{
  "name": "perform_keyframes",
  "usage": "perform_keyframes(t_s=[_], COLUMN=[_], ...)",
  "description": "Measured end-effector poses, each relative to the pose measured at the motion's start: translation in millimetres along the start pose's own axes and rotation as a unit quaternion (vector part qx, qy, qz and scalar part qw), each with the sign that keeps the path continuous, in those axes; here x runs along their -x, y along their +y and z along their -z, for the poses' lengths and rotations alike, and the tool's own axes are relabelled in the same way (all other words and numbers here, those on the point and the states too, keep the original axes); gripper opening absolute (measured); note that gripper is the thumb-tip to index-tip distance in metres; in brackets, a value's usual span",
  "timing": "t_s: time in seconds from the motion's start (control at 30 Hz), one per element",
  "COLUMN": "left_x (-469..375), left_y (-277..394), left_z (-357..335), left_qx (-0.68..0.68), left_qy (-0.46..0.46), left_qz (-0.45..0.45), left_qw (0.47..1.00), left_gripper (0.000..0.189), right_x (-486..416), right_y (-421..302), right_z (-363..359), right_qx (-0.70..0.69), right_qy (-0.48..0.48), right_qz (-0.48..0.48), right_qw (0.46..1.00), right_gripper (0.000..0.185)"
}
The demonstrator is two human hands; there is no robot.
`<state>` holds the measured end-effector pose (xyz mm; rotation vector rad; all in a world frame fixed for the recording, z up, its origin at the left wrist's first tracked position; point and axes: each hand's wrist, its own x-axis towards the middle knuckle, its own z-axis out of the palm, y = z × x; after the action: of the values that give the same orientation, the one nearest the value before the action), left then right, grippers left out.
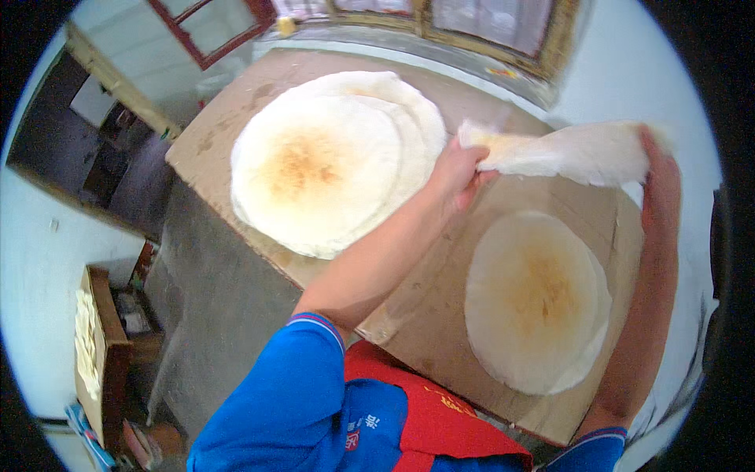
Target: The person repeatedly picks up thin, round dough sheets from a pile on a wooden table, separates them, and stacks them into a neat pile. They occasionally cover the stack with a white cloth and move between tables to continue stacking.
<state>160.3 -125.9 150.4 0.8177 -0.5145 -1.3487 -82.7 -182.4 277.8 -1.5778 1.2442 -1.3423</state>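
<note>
Between my two hands a thin white flatbread [566, 153] is stretched and partly folded, lifted above the far right of the board-topped table [413, 295]. My left hand [463, 171] pinches its left end, fingers closed on it. At its right end, my right hand [657, 162] grips the bread, slightly blurred. A stack of large round flatbreads [312, 171], browned at the centre, lies on the table to the left of my left hand. Below the held bread rests a smaller pile of round flatbreads [537, 304], also browned in the middle, near the table's right edge.
A wooden-framed window [489, 29] and its sill run behind the table, with a white wall at the right. At the lower left stands a wooden cabinet [100, 354] with pale strips on top. A doorway [88, 135] is at the far left.
</note>
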Motion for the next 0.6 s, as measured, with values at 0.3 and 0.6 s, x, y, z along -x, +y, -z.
perform_keyframes(t_s=[0.3,0.6], left_x=[37.1,-2.3], left_y=[219.9,263.1], left_z=[204.5,423.5], left_qx=[-0.204,-0.631], left_qy=[0.046,0.341], left_qz=[-0.209,-0.064], left_qw=[0.955,0.694], left_gripper=[0.037,0.023], right_x=[176.0,157.6], right_y=[-33.1,88.0], right_z=[-202.5,-307.8], right_qx=[-0.136,0.219], right_qy=[-0.316,-0.229], right_qz=[-0.041,0.203], right_qw=[0.938,0.926], right_gripper=[0.016,0.052])
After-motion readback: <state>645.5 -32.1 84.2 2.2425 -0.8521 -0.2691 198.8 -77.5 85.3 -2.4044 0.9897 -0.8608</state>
